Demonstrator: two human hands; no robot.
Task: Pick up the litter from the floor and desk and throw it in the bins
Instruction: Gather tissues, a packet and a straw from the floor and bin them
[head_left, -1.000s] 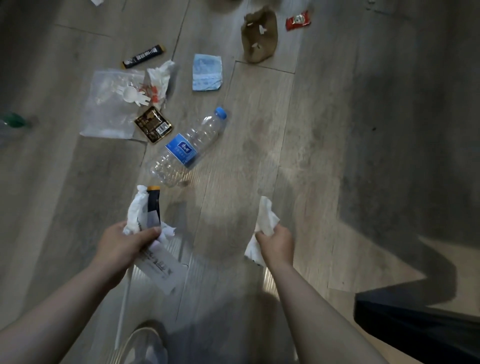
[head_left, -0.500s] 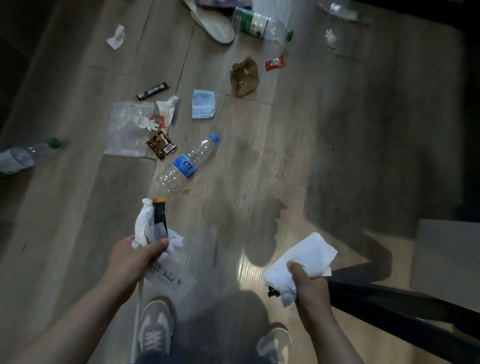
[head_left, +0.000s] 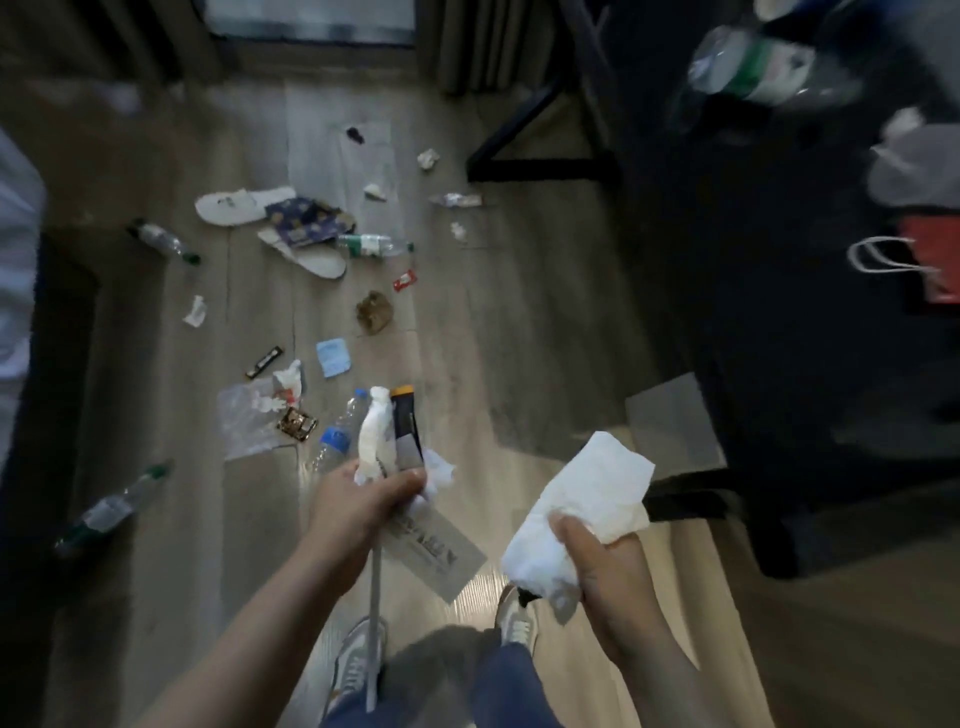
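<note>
In the lower centre, the left hand (head_left: 358, 499) has its fingers curled around a twisted tissue (head_left: 375, 431), a dark packet (head_left: 404, 426) and a printed slip (head_left: 436, 551). In the lower right, the right hand (head_left: 602, 561) grips a large white napkin (head_left: 587, 499). More litter lies on the floor (head_left: 519, 338) in the middle of the frame: a blue-label bottle (head_left: 335, 439) just above the left hand, a clear bag (head_left: 244, 421) and a brown paper wad (head_left: 374, 310).
</note>
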